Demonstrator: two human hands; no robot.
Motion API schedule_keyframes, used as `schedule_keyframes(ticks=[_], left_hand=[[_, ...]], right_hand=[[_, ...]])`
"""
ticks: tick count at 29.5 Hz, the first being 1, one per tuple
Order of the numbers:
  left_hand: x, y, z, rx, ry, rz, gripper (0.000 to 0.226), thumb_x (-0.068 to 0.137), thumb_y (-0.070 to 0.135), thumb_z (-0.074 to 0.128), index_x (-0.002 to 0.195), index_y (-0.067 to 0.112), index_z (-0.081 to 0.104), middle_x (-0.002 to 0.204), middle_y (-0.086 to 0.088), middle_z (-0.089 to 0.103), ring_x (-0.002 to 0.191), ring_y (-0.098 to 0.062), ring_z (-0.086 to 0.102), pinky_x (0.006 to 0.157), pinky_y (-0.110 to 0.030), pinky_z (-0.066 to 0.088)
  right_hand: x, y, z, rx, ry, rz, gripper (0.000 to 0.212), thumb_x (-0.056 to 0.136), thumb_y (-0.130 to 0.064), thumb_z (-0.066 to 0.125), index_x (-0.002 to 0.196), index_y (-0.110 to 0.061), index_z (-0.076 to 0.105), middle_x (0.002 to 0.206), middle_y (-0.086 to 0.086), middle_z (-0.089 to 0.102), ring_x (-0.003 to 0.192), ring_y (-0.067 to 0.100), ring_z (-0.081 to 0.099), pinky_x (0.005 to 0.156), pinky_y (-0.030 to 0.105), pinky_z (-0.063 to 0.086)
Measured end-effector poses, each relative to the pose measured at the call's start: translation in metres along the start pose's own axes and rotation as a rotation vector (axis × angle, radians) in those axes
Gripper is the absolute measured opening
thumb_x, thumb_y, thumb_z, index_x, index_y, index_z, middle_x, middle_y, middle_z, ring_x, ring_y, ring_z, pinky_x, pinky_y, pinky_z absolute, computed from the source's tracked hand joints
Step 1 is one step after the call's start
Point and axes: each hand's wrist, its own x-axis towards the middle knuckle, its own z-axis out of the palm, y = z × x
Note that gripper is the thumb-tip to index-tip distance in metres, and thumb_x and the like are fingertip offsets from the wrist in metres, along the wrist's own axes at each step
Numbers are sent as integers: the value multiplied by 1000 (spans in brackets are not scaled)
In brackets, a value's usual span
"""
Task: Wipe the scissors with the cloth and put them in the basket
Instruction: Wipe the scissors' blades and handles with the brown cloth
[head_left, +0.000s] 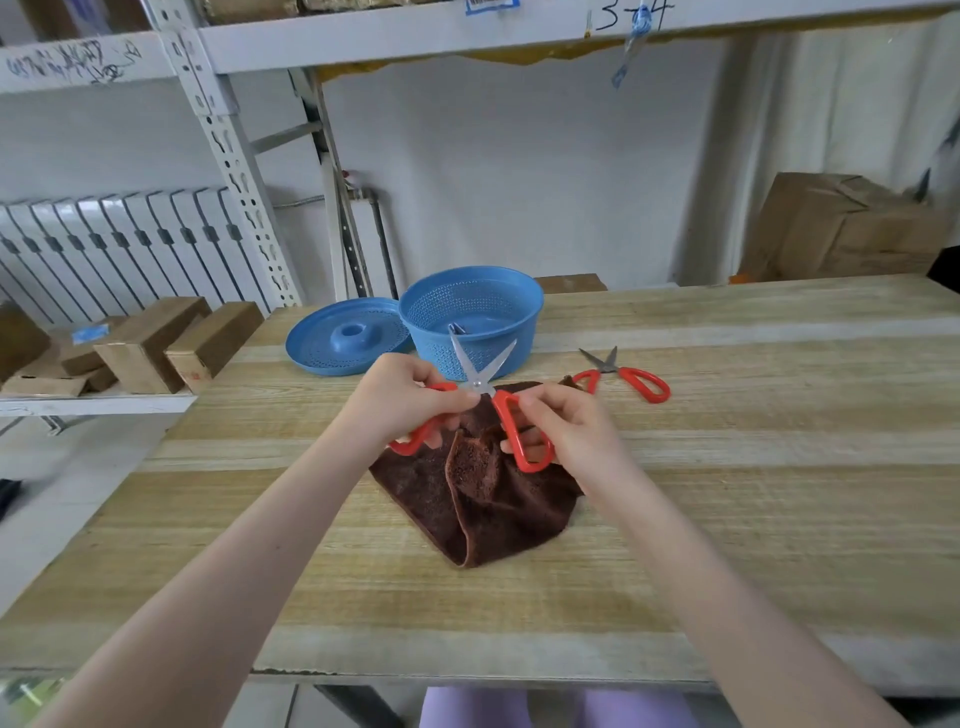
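Red-handled scissors (480, 371) are held up over the table with their steel blades spread apart and pointing away from me. My left hand (402, 397) grips the left handle loop and my right hand (563, 428) grips the right loop. Below both hands a brown cloth (483, 504) lies crumpled on the wooden table, one fold rising between the handles. Just beyond the blades stands the blue perforated basket (519, 312), with something small and dark inside it. A second pair of red-handled scissors (623, 376) lies on the table to the right, blades slightly apart.
The basket's blue lid (343, 338) lies upside down left of it. Wooden blocks (156, 348) sit on a low shelf at the left, near a white radiator (119, 249). Cardboard boxes (841, 228) stand behind the table's right end. A metal shelf beam (467, 31) runs overhead.
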Motion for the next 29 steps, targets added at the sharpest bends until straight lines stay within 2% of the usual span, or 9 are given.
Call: schedule_keyframes(ticks=[3,6,9,13,16,19,22,25,29], left_hand=[[0,-7,5,-10,-18,10,35,73,37,82,48,22,62,43,2,51,32,-10,42,34,-17,28],[0,-13,8,-17,-14,22,44,75,38,80,40,23,58,40,3,45,30,-10,39,34,-16,26],[4,-17,7,60,28,39,50,72,45,79,40,19,53,38,-1,46,31,-14,40,35,-17,30],[5,-19,5,125,62,57,49,71,50,78,45,17,53,41,-5,49,36,-19,43,37,-21,33],[5,-20,5,167,70,80,49,71,52,78,48,16,52,42,-6,51,36,-19,45,38,-22,35],[4,-19,4,197,81,113,51,71,53,77,44,18,52,39,-5,50,35,-19,46,39,-22,37],[2,-17,7,218,79,147,46,73,54,75,42,26,55,34,0,47,30,-12,42,37,-18,36],[0,-15,9,207,77,174,45,72,57,73,43,27,55,32,-1,46,28,-11,38,34,-16,33],[1,-17,10,171,99,177,48,73,54,74,42,24,53,31,0,44,26,-10,35,32,-15,29]], right_hand=[[2,4,-7,-170,94,-53,23,100,-16,52,85,-13,69,66,-3,70,63,16,69,52,25,53],[7,14,-19,-806,382,-181,26,100,-35,49,92,-19,68,84,-6,69,83,18,66,71,36,53],[10,17,-22,-1113,302,13,42,86,-59,58,105,-22,61,96,-5,66,95,19,62,73,32,49],[12,20,-17,-1229,91,186,35,80,-52,69,99,-23,64,95,-8,66,97,20,63,74,31,48],[12,22,-16,-1281,140,111,19,85,-37,67,98,-23,63,93,-5,68,96,23,65,76,34,53],[13,22,-16,-1215,283,-80,32,89,-33,65,114,-25,48,88,-5,60,84,22,60,61,30,41],[17,23,-16,-1322,149,4,29,96,-32,53,124,-29,47,93,-1,65,88,26,62,66,34,42],[16,24,-19,-1341,198,-50,12,96,-30,52,103,-23,60,97,2,68,96,29,63,70,33,42],[10,13,-32,-1023,291,-341,12,86,-19,63,78,-21,53,69,-5,56,70,20,54,59,29,36]])
